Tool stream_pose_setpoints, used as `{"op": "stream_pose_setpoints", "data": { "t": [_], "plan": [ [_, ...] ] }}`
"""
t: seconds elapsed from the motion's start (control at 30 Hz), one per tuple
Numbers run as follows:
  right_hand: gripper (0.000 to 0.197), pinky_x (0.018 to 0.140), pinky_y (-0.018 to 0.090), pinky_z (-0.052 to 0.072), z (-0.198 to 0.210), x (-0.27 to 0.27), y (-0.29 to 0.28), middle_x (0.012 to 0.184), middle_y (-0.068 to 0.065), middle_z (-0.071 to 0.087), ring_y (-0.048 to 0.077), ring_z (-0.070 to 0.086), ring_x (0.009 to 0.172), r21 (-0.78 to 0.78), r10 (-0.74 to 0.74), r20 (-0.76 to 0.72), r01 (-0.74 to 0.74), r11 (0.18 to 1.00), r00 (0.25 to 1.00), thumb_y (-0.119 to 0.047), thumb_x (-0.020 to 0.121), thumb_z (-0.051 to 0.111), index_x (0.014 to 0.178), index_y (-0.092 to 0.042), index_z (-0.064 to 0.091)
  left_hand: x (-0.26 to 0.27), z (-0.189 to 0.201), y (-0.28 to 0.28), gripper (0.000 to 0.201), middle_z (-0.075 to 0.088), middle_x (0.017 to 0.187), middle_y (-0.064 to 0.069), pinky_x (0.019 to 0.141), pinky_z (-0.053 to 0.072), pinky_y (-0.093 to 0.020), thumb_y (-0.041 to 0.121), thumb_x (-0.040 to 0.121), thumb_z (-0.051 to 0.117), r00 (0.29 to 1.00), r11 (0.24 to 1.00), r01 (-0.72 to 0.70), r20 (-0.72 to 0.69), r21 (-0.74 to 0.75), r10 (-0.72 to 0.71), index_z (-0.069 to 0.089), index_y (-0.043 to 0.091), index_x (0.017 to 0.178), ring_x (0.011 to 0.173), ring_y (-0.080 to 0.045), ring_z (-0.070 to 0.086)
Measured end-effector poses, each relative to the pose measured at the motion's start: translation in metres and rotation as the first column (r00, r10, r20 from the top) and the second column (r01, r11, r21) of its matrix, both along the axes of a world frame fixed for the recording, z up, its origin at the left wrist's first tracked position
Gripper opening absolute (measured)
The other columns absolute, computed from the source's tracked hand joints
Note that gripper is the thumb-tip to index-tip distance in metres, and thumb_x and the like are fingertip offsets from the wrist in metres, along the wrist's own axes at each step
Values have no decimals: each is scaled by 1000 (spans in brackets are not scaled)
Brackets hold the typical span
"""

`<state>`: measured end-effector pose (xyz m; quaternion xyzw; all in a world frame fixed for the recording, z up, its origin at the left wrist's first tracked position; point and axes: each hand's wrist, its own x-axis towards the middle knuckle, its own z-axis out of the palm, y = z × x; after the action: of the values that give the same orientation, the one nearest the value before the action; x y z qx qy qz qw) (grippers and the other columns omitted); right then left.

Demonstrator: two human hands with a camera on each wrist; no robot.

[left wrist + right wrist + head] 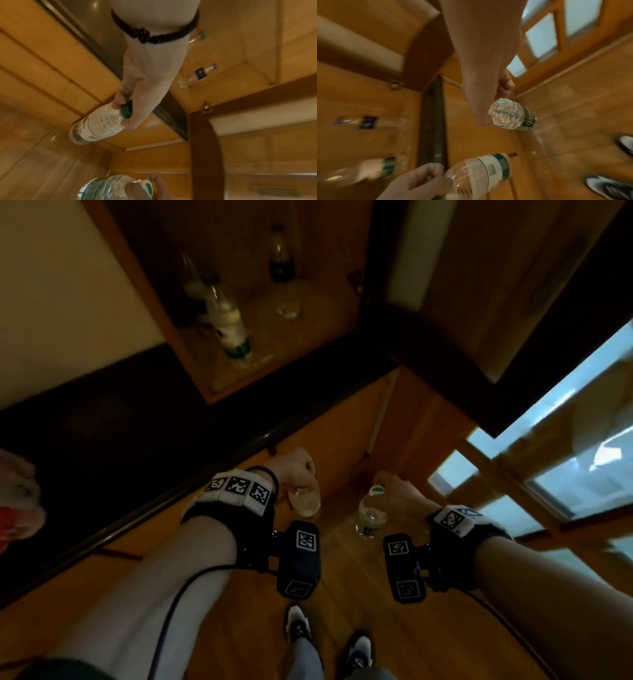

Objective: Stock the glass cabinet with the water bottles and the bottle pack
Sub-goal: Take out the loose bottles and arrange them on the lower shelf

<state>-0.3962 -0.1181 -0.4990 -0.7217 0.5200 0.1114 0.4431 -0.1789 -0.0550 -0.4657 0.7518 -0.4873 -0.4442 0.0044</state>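
Left hand grips one water bottle by its cap, right hand another — full, heavy, slick; neck hold safest.

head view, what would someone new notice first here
Two hands low in the middle, each holding a water bottle by its cap end: the left hand with one bottle, the right hand with another. Above them, the open wooden cabinet already has several bottles on its shelf, such as one at the front.
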Motion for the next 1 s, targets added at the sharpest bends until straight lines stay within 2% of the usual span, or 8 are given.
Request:
{"op": "stream_pose_setpoints", "data": {
  "t": [0.13, 0.23, 0.37, 0.5, 0.67, 0.77, 0.9, 1.0],
  "plan": [
    [52, 75, 30, 51, 54, 15, -20, 124, 5, 57, 24, 59, 105, -101, 122, 18, -120, 988, 992, -37, 82, 68, 126, -18, 49, 9, 56, -6, 11, 67, 83, -6, 49, 50, -18, 24, 83, 70, 1000, 995, -12, 26, -98, 15, 67, 14, 80, 65, -12, 62],
    [39, 69, 27, 50, 95, 29, -32, 114, 4, 57, 22, 60, 98, -212, 195, 48, -181, 961, 980, -34, 84, 66, 116, -16, 54, 17, 96, -15, 18, 72, 89, -10, 58, 55, -23, 25, 81, 73, 997, 984, -47, 48, -173, 56, 73, 7, 88, 69, -13, 65],
    [30, 58, 24, 44, 138, 54, -48, 96, 1, 56, 18, 56, 83, -283, 213, 63, -187, 941, 975, -34, 81, 69, 97, -19, 49, 33, 139, -31, 17, 64, 77, -8, 49, 48, -20, 26, 81, 73, 995, 970, -69, 52, -234, 83, 66, 11, 78, 65, -16, 60],
    [36, 58, 25, 45, 178, 88, -67, 95, 3, 59, 16, 56, 78, -331, 250, 41, -223, 917, 967, -35, 79, 69, 106, -16, 55, 57, 167, -47, 20, 63, 66, -4, 53, 50, -23, 26, 78, 74, 984, 937, -155, 35, -312, 175, 62, 14, 67, 61, -14, 61],
    [38, 72, 33, 51, 221, 132, -91, 101, 4, 63, 21, 62, 92, -405, 316, -69, -316, 858, 946, -42, 80, 66, 107, -18, 56, 90, 189, -63, 42, 49, 43, 1, 40, 34, -20, 25, 77, 74, 969, 891, -217, 26, -400, 247, 48, 18, 45, 40, -10, 48],
    [39, 71, 36, 50, 231, 148, -106, 98, 4, 60, 23, 61, 90, -422, 305, -36, -292, 858, 952, -42, 80, 65, 106, -15, 56, 107, 204, -76, 44, 45, 40, 2, 39, 32, -20, 22, 74, 74, 965, 893, -200, 78, -403, 251, 44, 19, 42, 37, -10, 44],
    [44, 70, 33, 46, 226, 165, -135, 104, 6, 60, 24, 60, 94, -406, 292, -22, -275, 871, 956, -44, 78, 66, 110, -16, 57, 129, 214, -101, 30, 54, 53, -2, 55, 42, -28, 28, 66, 76, 957, 908, -197, 126, -370, 259, 52, 18, 50, 55, -18, 53],
    [53, 69, 33, 45, 213, 180, -164, 109, 7, 62, 25, 62, 98, -405, 276, -31, -265, 875, 961, -51, 73, 65, 111, -15, 58, 145, 211, -125, 32, 50, 56, -1, 53, 38, -28, 30, 64, 74, 956, 913, -198, 134, -358, 260, 47, 19, 51, 52, -18, 49]
  ]
}}
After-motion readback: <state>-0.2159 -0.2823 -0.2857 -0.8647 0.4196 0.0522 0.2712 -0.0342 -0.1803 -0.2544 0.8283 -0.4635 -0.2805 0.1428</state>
